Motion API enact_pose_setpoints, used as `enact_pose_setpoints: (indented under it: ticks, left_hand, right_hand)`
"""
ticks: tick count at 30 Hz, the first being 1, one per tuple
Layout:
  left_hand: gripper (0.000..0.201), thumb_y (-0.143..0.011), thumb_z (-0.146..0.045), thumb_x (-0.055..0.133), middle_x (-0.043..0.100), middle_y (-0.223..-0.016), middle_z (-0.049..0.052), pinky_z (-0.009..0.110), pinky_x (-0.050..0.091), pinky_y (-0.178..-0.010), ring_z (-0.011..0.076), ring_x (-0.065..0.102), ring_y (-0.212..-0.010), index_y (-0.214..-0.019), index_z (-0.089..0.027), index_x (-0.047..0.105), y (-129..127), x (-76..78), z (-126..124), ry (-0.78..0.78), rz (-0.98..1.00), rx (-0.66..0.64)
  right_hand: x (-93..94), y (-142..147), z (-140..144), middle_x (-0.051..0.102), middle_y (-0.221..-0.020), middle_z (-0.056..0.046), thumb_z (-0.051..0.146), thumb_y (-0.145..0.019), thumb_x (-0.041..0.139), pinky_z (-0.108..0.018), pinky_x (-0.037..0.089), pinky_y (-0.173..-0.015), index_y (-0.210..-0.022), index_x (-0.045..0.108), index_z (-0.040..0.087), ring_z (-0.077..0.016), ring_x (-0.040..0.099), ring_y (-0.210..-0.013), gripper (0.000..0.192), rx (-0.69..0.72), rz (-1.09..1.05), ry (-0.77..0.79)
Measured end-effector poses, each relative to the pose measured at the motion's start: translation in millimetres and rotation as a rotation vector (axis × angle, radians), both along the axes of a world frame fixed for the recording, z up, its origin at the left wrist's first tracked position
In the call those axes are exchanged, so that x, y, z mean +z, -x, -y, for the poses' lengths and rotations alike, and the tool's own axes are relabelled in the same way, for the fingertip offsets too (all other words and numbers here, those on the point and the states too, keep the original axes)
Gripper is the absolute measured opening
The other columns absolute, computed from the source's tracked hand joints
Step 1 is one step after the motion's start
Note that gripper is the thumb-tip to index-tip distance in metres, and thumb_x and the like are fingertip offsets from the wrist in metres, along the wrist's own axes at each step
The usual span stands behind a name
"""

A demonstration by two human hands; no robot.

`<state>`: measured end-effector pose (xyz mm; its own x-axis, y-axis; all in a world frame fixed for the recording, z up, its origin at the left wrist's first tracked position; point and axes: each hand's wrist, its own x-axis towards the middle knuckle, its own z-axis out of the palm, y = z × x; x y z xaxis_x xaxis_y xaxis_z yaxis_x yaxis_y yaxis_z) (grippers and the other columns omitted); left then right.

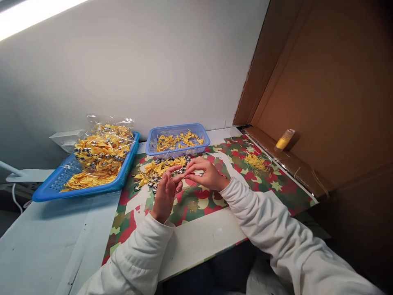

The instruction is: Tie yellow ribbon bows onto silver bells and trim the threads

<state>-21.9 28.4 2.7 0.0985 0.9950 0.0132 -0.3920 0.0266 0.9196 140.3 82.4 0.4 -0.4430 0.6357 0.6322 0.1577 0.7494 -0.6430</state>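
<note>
My left hand and right hand meet fingertip to fingertip above the patterned mat, pinching something too small for me to make out, just in front of the loose pile of yellow bows and silver bells below the small blue basket.

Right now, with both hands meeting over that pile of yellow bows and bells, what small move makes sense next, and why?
Probably pull the pinch tight: the left hand and right hand meet fingertip to fingertip above the loose bows and bells, apparently on something too small to make out.
</note>
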Motion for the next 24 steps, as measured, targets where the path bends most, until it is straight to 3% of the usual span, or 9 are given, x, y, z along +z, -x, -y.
enact_pose_setpoints:
  ticks: [4,7,10,13,18,24]
  left_hand:
    - [0.046,-0.073,-0.057,0.066,0.068,-0.077,0.001,0.025,0.033,-0.054,0.0107,0.040,-0.055,-0.099,-0.019,0.062,-1.3,-4.1,-2.7,0.063,-0.014,0.038]
    - [0.028,-0.070,-0.039,0.076,0.062,-0.066,0.000,0.022,0.031,-0.050,0.0087,0.040,-0.054,-0.078,-0.014,0.067,-2.8,-8.3,-5.0,0.099,-0.017,0.033]
    - [0.027,-0.067,-0.035,0.079,0.054,-0.058,-0.002,0.020,0.033,-0.049,0.0074,0.040,-0.053,-0.061,-0.014,0.063,-2.6,-9.6,-7.0,0.121,0.054,0.034]
    - [0.028,-0.065,-0.037,0.080,0.056,-0.062,-0.003,0.018,0.038,-0.050,0.0061,0.042,-0.053,-0.065,-0.015,0.063,0.9,-7.9,-9.4,0.129,0.173,0.084]
    - [0.023,-0.068,-0.033,0.080,0.070,-0.086,0.001,0.014,0.043,-0.052,0.0025,0.044,-0.054,-0.078,-0.016,0.068,7.1,-6.3,-13.6,0.143,0.311,0.172]
    - [0.013,-0.074,-0.024,0.074,0.069,-0.077,0.001,0.012,0.037,-0.043,0.0005,0.036,-0.044,-0.074,-0.014,0.066,5.4,-2.1,-10.5,0.228,0.349,0.075]
  right_hand:
    - [0.1,-0.1,-0.7,0.069,-0.083,-0.004,0.025,-0.087,0.065,-0.035,0.048,-0.082,-0.075,0.067,0.019,-0.0174,0.060,-0.084,0.013,-0.048,-0.009,-0.024]
    - [-0.6,-0.7,-3.8,0.068,-0.082,-0.004,0.029,-0.089,0.062,-0.034,0.047,-0.079,-0.075,0.065,0.019,-0.0176,0.060,-0.083,0.018,-0.081,-0.063,-0.018]
    - [-3.5,-1.9,-7.2,0.068,-0.081,-0.004,0.032,-0.090,0.061,-0.034,0.046,-0.079,-0.075,0.064,0.019,-0.0182,0.060,-0.083,0.020,-0.118,-0.053,-0.040]
    - [-7.1,-2.6,-7.8,0.068,-0.084,-0.005,0.030,-0.091,0.060,-0.036,0.044,-0.081,-0.076,0.064,0.020,-0.0195,0.059,-0.086,0.018,-0.122,0.051,-0.095]
    - [-7.2,-2.9,-4.7,0.068,-0.089,-0.006,0.026,-0.091,0.059,-0.037,0.042,-0.082,-0.079,0.063,0.020,-0.0200,0.059,-0.089,0.014,-0.091,0.138,-0.142]
    - [-3.1,-7.1,-9.6,0.065,-0.086,-0.005,0.026,-0.095,0.052,-0.034,0.041,-0.080,-0.080,0.060,0.019,-0.0196,0.057,-0.086,0.018,-0.274,0.013,-0.154]
